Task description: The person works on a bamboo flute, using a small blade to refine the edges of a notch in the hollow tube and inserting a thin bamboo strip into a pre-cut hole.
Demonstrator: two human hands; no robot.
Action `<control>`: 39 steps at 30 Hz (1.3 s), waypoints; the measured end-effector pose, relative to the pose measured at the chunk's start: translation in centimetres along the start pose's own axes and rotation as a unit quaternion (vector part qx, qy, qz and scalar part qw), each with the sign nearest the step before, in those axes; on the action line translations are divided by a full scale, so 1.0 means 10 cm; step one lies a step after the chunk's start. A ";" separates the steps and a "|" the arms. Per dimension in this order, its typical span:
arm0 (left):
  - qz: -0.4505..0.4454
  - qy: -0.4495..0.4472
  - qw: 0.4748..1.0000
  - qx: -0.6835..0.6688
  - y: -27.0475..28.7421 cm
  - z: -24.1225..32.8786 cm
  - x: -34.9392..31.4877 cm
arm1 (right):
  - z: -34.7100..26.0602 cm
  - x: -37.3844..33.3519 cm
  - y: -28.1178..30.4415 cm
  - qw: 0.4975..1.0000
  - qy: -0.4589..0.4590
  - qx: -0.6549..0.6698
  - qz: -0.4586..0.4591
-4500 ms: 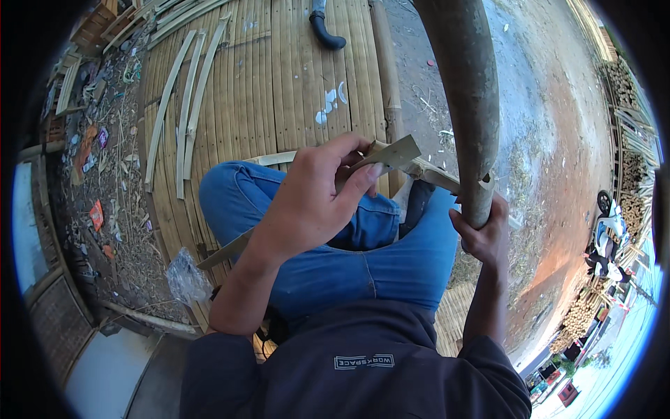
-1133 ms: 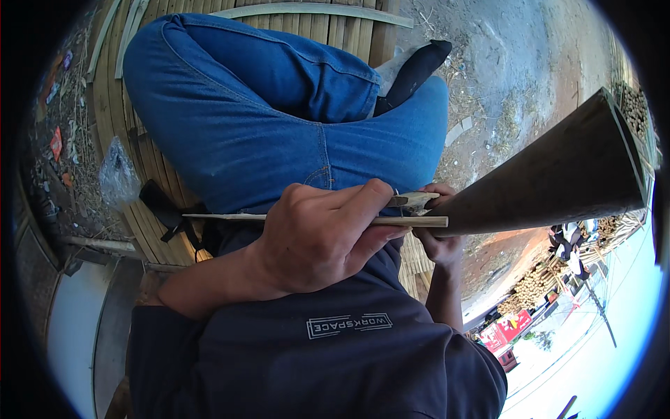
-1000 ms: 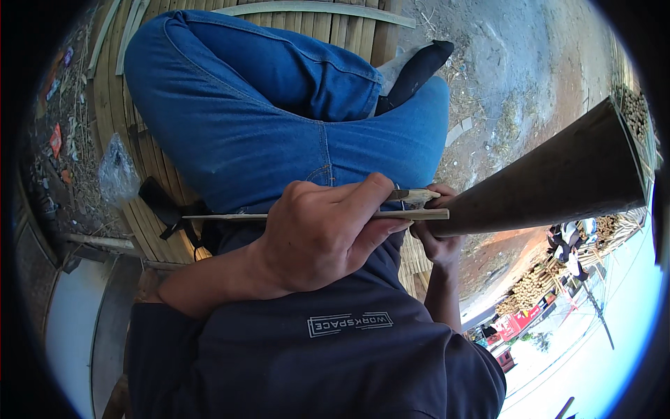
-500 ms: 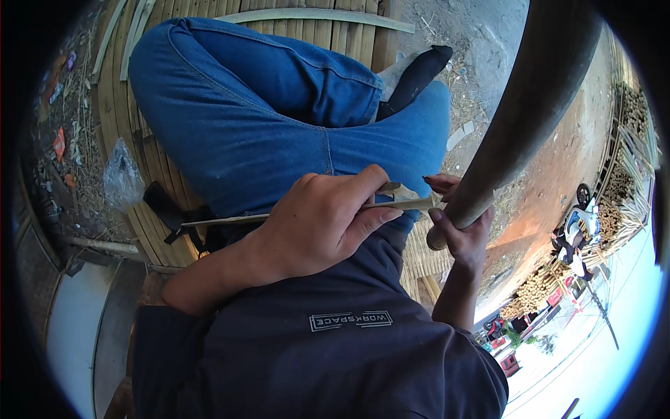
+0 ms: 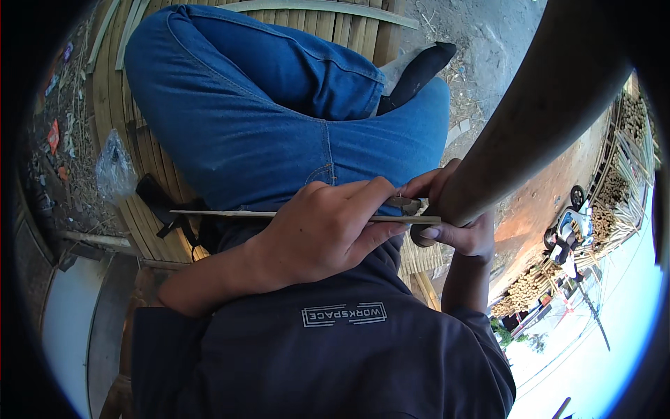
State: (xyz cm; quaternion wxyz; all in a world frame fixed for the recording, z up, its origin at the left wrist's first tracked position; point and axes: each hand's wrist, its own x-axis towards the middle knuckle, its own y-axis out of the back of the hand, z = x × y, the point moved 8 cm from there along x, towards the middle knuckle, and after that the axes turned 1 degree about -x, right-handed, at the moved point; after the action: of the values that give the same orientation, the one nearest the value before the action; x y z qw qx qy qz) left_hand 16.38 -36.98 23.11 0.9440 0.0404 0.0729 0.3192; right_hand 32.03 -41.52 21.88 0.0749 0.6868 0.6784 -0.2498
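My left hand (image 5: 328, 227) is closed on a thin, pale bamboo strip (image 5: 230, 213), pinching it between thumb and fingers. The strip lies crosswise over my lap, its right end at the thumb of my right hand (image 5: 467, 227). My right hand is wrapped round the lower end of a thick, smooth, dark wooden handle (image 5: 516, 133). That handle rises close past the camera towards the upper right. Between the two hands shows a small dark blade-like piece (image 5: 408, 204) just above the strip; whether it joins the handle is hidden by my fingers.
I sit cross-legged on a slatted bamboo platform (image 5: 105, 105). At my left lie a crumpled clear plastic bag (image 5: 115, 167) and a black strapped object (image 5: 157, 199). More long strips (image 5: 314, 5) rest beyond my knees. Bamboo stacks (image 5: 534, 290) and a parked motorbike (image 5: 569, 227) stand off right.
My right fingers and thumb have moved in against the strip's right end, close to my left hand. The pale curl seen there before no longer shows. The wooden handle has shifted slightly.
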 end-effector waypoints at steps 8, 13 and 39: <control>0.004 0.024 0.999 -0.038 0.03 0.00 0.04 | 0.09 -0.02 0.06 0.995 -0.063 -0.074 0.013; 0.013 0.025 0.999 0.028 0.00 0.00 0.02 | 0.07 -0.04 0.01 0.997 -0.037 -0.059 0.018; 0.027 0.044 0.999 -0.007 -0.09 0.00 -0.13 | 0.13 -0.23 -0.07 0.997 0.052 -0.020 0.046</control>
State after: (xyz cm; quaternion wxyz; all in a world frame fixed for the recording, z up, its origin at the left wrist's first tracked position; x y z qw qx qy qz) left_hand 15.89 -38.45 23.11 0.9310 0.0215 0.1109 0.3470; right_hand 31.18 -44.07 21.91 0.0648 0.7275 0.6542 -0.1963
